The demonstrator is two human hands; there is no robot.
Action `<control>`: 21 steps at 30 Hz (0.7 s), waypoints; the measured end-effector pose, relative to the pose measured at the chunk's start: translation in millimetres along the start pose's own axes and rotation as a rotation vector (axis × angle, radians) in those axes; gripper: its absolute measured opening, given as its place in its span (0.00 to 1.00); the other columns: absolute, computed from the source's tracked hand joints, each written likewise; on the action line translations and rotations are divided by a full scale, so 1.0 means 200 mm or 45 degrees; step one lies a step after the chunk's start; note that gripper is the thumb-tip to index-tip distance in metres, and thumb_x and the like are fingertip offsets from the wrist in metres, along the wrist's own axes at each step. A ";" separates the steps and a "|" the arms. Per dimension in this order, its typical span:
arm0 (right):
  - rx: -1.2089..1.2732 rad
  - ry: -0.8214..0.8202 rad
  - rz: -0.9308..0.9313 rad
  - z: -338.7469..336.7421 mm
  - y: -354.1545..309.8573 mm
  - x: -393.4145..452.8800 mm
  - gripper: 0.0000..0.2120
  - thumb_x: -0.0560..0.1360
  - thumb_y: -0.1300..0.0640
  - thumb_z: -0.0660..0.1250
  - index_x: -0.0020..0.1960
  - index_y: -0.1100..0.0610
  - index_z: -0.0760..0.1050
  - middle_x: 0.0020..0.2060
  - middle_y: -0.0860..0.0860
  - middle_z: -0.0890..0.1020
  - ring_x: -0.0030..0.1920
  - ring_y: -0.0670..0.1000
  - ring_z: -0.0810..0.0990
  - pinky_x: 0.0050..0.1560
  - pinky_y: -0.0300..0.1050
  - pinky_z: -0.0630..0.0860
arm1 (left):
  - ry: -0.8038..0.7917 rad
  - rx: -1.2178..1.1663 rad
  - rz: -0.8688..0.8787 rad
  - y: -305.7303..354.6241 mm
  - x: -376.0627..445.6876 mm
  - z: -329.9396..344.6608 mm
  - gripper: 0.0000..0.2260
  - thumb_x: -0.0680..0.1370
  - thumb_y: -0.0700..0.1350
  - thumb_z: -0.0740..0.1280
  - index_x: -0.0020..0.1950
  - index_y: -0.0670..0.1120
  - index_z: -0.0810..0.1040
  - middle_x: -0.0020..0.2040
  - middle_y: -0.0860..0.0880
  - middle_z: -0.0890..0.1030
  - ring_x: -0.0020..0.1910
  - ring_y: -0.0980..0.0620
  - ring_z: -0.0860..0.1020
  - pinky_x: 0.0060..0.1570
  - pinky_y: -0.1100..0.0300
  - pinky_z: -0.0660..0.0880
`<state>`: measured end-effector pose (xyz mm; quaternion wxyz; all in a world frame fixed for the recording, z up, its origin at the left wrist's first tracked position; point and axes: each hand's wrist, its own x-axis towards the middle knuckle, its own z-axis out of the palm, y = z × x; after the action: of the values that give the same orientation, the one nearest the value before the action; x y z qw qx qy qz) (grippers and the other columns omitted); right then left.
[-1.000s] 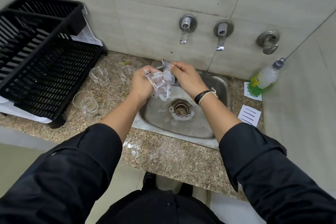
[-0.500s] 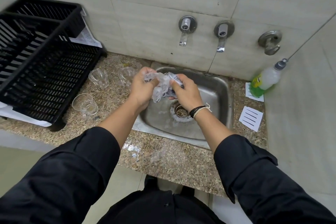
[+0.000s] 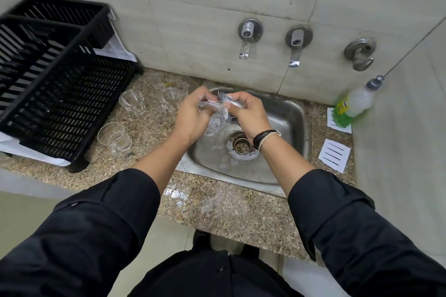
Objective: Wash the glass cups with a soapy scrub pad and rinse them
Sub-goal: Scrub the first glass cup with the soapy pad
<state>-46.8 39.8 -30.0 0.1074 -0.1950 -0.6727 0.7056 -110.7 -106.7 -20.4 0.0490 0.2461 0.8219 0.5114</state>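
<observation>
Over the steel sink [image 3: 293,116], my left hand [image 3: 193,116] grips a soapy glass cup [image 3: 213,125], its base pointing down toward the basin. My right hand [image 3: 248,113] holds a grey scrub pad [image 3: 229,103] pressed against the cup's mouth. Foam covers the glass and my fingers. Three more glass cups stand on the granite counter to the left: one [image 3: 132,101] near the rack, one [image 3: 170,97] just behind my left hand, and one [image 3: 113,137] nearer the front.
A black dish rack [image 3: 53,84] fills the left counter. Two wall taps [image 3: 246,41] [image 3: 295,43] and a valve handle [image 3: 359,53] sit above the sink. A green soap bottle [image 3: 352,106] leans at the right, beside paper labels [image 3: 334,155]. Foam surrounds the drain [image 3: 241,146].
Both hands dipped toward the basin and came back up slightly. The scrub pad has kept working at the cup's mouth while the cup turned in my left hand.
</observation>
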 end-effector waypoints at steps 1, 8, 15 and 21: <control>-0.031 0.028 -0.010 0.00 0.01 0.00 0.04 0.76 0.63 0.72 0.47 0.55 0.81 0.38 0.49 0.84 0.36 0.46 0.79 0.41 0.46 0.77 | 0.000 -0.006 -0.008 0.00 -0.01 0.00 0.07 0.75 0.31 0.68 0.47 0.41 0.78 0.48 0.48 0.84 0.49 0.52 0.80 0.51 0.63 0.74; 0.342 0.111 0.173 0.03 0.01 -0.01 0.02 0.78 0.58 0.71 0.49 0.57 0.80 0.41 0.52 0.83 0.40 0.49 0.80 0.42 0.46 0.77 | 0.134 -0.293 -0.241 0.01 -0.03 0.04 0.07 0.75 0.32 0.68 0.46 0.43 0.75 0.45 0.46 0.82 0.45 0.51 0.79 0.49 0.54 0.77; 0.811 0.105 0.210 0.10 0.03 -0.08 0.18 0.80 0.63 0.67 0.69 0.65 0.72 0.58 0.63 0.81 0.56 0.60 0.79 0.64 0.61 0.74 | 0.374 -1.109 -0.757 0.07 -0.01 0.10 0.16 0.76 0.23 0.63 0.54 0.42 0.77 0.49 0.40 0.84 0.46 0.43 0.85 0.52 0.43 0.82; 0.925 0.081 0.234 0.10 0.02 -0.11 0.14 0.80 0.60 0.67 0.65 0.60 0.75 0.53 0.57 0.83 0.52 0.55 0.82 0.63 0.57 0.76 | 0.393 -1.251 -0.873 0.11 -0.06 0.15 0.17 0.77 0.25 0.64 0.64 0.37 0.77 0.55 0.36 0.84 0.52 0.38 0.85 0.49 0.45 0.84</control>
<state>-35.1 12.2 -30.7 0.1265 -0.2256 -0.3546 0.8985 -82.7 -80.0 -16.4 0.1987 -0.1604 0.5201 0.8150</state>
